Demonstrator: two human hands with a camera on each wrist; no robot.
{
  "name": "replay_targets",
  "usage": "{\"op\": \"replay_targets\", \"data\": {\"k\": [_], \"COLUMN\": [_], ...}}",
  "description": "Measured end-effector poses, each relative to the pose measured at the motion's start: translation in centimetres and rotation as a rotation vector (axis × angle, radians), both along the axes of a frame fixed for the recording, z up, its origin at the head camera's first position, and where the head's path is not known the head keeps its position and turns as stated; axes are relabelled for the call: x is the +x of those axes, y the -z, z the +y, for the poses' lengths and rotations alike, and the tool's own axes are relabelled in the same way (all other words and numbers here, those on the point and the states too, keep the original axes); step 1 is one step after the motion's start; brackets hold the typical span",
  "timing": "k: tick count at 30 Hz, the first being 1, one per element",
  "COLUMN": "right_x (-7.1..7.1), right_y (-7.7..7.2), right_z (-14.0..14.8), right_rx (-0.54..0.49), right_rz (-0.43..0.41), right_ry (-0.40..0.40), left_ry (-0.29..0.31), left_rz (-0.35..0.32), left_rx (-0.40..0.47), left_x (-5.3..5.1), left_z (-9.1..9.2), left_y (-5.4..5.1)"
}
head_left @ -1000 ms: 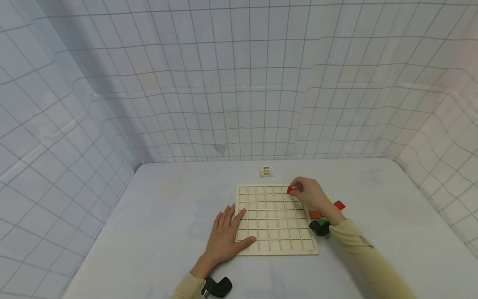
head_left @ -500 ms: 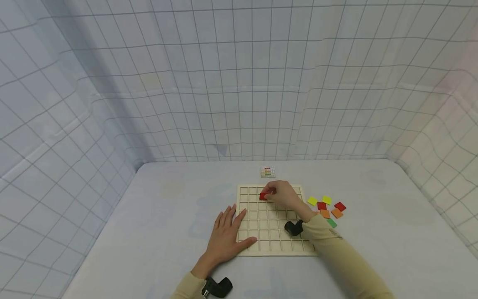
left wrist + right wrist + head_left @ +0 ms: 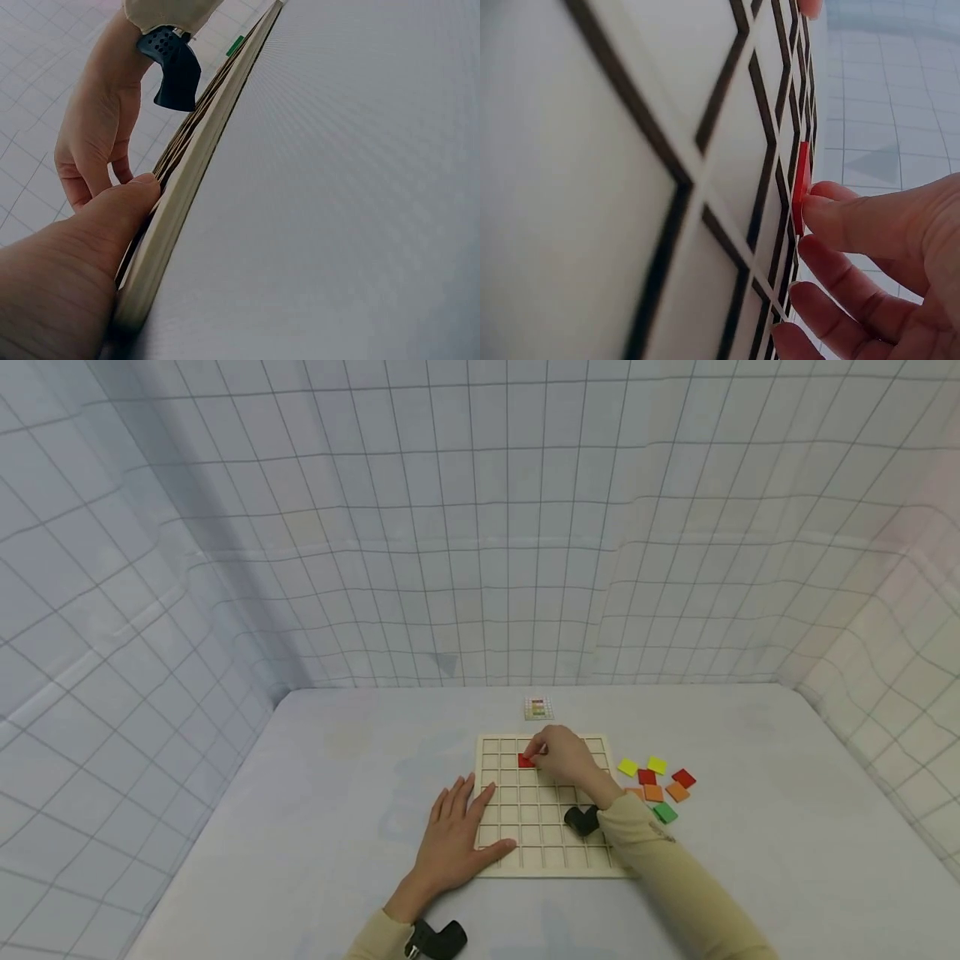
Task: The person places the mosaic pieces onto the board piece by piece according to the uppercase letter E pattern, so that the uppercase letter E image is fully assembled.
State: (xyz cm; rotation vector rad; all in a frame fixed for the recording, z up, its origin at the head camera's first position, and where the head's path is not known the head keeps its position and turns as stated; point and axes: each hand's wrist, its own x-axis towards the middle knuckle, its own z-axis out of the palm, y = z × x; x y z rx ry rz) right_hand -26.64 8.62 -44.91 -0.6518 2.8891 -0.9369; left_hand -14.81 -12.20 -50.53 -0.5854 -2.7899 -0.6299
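Note:
A cream grid board (image 3: 555,870) lies on the table. The right hand (image 3: 564,758) pinches a red tile (image 3: 526,761) at a cell in the board's second row from the back; in the right wrist view, thumb and fingertips meet the red tile (image 3: 802,187) against the grid. Spread over the board's left edge, the left hand (image 3: 450,847) rests with fingers straight, its thumb on the front left cells. The left wrist view shows the left hand's thumb (image 3: 112,217) on the board's rim (image 3: 191,172).
Right of the board lie loose tiles: yellow (image 3: 657,765), red (image 3: 683,778), orange (image 3: 653,793) and green (image 3: 664,812). Behind the board is a small card (image 3: 537,708) with a coloured pattern. A gridded white curtain (image 3: 525,568) surrounds the table.
The right hand has carried the red tile leftward from the board's back right corner, uncovering the loose tiles, and now sits slightly lower left than half a second ago. The left hand stays put.

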Motion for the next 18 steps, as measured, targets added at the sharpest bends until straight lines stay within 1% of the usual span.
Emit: {"op": "replay_targets", "data": {"k": [6,9,10,13,16,18], "right_x": [0.5,0.8,0.9,1.3,1.8,2.2], "right_y": [0.1,0.1,0.1,0.2,0.2,0.3], "right_z": [0.2,0.4,0.6,1.1,1.8,2.4], "right_rx": [0.004,0.008,0.010,0.057,0.087,0.112], "right_rz": [-0.003,0.016,0.022,0.060,0.050,0.047], "right_ry": [0.004,-0.023,-0.037,-0.107,-0.180,-0.248], "left_ry": [-0.009,-0.006,-0.005,-0.001,0.000,-0.002], "left_rz": [-0.031,-0.027,-0.024,-0.009,0.000,0.002], "left_rx": [0.000,0.004,0.005,0.006,0.006,0.007], "left_x": [0.1,0.2,0.2,0.1,0.1,0.1], "left_z": [0.0,0.0,0.1,0.1,0.1,0.1], "left_y": [-0.1,-0.1,-0.1,0.0,-0.1,-0.1]}}
